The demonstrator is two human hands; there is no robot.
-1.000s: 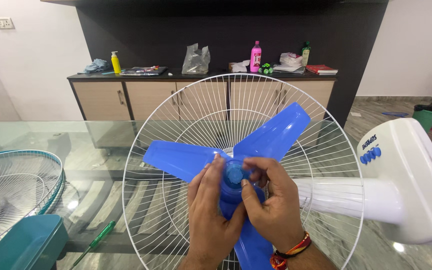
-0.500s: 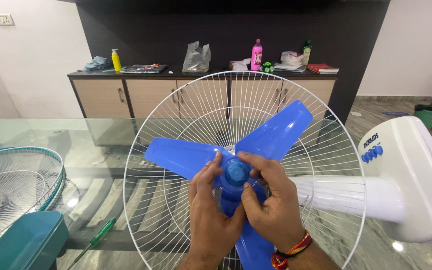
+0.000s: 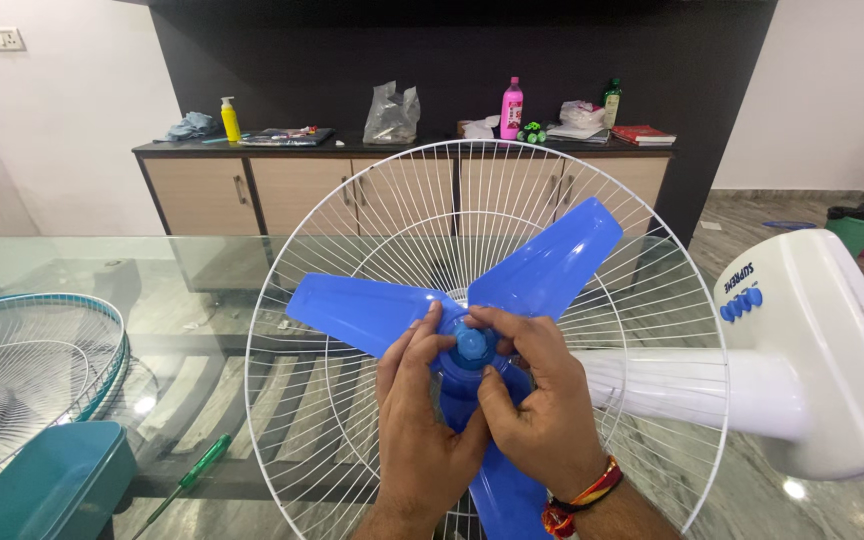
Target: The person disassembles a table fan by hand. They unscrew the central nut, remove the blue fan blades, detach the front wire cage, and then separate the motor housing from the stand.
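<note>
A blue three-bladed fan blade (image 3: 542, 262) sits inside a round white wire rear guard (image 3: 372, 215). At its centre is a blue hub with a small blue round cap (image 3: 471, 345). My left hand (image 3: 420, 430) presses on the left side of the hub, its thumb beside the cap. On the right side, my right hand (image 3: 532, 405) closes thumb and fingers around the cap. A red and yellow thread band circles my right wrist. The lowest blade is mostly hidden under my hands.
The white fan base with blue buttons (image 3: 812, 345) and its pole lie to the right. A second wire guard with a teal rim (image 3: 22, 365), a teal box (image 3: 47, 485) and a green screwdriver (image 3: 192, 480) rest on the glass table (image 3: 72, 265). A cluttered cabinet (image 3: 252, 190) stands behind.
My hands stay on the hub; the right fingers have shifted slightly around the cap. The view has risen a little.
</note>
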